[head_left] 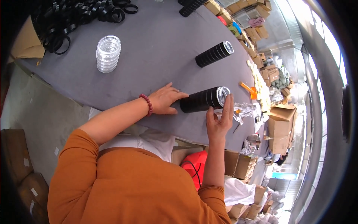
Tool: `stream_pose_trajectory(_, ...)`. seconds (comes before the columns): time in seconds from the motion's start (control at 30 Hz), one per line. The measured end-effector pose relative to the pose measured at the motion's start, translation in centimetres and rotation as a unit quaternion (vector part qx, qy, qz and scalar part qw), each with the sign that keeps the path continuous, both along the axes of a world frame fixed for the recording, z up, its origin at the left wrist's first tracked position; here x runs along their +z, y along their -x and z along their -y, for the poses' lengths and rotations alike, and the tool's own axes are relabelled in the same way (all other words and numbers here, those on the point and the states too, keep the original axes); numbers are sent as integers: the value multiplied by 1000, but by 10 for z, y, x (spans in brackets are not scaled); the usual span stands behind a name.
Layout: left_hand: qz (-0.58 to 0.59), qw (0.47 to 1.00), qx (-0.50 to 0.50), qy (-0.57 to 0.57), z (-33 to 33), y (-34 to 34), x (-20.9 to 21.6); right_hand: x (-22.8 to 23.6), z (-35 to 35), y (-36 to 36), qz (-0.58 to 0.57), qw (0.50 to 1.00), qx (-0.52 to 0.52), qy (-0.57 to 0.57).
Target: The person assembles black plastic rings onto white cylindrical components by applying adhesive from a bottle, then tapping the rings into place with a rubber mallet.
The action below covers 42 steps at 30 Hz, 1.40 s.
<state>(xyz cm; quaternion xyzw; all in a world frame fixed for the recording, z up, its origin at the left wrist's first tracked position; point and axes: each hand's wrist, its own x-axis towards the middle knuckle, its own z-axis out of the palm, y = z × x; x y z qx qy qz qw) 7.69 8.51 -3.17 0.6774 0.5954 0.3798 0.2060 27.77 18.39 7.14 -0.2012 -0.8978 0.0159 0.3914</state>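
Observation:
A black ribbed cylinder that looks like a stack of rings lies between my hands, with clear plastic rings or lids at its right end. My left hand, wearing a red bead bracelet, has its fingers spread, and the fingertips reach the cylinder's left end. Against the clear end rest the stretched fingers of my right hand, with the thumb apart near the lower edge. Farther back is a similar black ribbed stack with a clear end. A clear stack of plastic rings or lids stands to the left.
Loose black rings pile up at the far left of the grey table, beside a cardboard box. On the right are an orange tool, crumpled clear plastic and a metal cup. Several cartons stand beyond.

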Motion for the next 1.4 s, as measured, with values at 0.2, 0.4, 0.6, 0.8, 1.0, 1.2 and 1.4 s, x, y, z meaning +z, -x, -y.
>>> stream_pose_trajectory(0.2, -16, 1000, 7, -1, -1, 0, -2, -4, 1, -1, 41, 998, 5, -40)
stream_pose_trajectory(0.4, -16, 1000, 7, -11, -3, -1, -5, -14, 2, 6, 24, 998, 6, -51)
stream_pose_trajectory(0.6, -16, 1000, 7, -5, -2, 0, -4, -20, -1, 4, 35, 998, -4, -60)
stream_pose_trajectory(0.8, -16, 1000, 6, -6, -2, 0, -3, -29, 3, 3, 60, 994, -17, -95)
stream_pose_trajectory(1.0, -18, 1000, 9, -6, -2, -4, -4, -40, 0, -2, 63, 991, -32, -110)
stream_pose_trajectory(1.2, -20, 1000, 13, -5, -2, -2, -6, -44, -2, -2, 68, 992, -27, -105)
stream_pose_trajectory(1.4, -28, 999, 12, -28, -8, 2, -4, -45, -5, -3, 71, 986, -62, -137)
